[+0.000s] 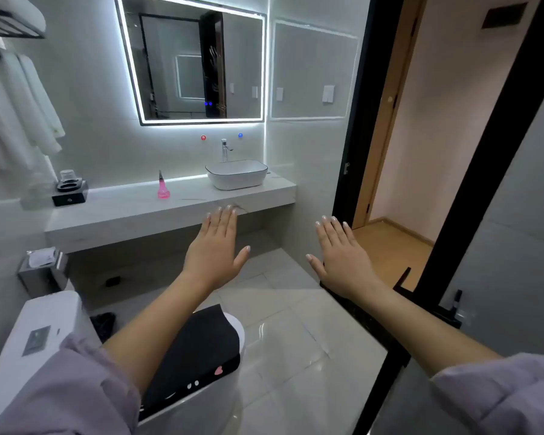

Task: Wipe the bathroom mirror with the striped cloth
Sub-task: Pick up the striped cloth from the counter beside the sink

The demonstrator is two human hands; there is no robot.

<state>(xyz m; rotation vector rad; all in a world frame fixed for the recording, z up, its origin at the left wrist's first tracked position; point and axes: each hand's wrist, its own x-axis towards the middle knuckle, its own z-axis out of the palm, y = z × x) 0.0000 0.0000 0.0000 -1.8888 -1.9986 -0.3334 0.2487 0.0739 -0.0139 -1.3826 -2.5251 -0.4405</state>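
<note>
The bathroom mirror [195, 64] hangs on the far wall, its edge lit white. It is well beyond both hands. My left hand [215, 249] is stretched out in front of me, palm down, fingers straight, holding nothing. My right hand [339, 255] is held out the same way to the right, also empty. No striped cloth shows in view.
A white counter [123, 211] carries a basin [236, 174] with a tap, a pink spray bottle [163, 188] and a black tray with a glass [69, 189]. A toilet with a black seat cover [198, 350] is below left. White towels [16, 105] hang left. A black-framed glass door [453, 215] stands right.
</note>
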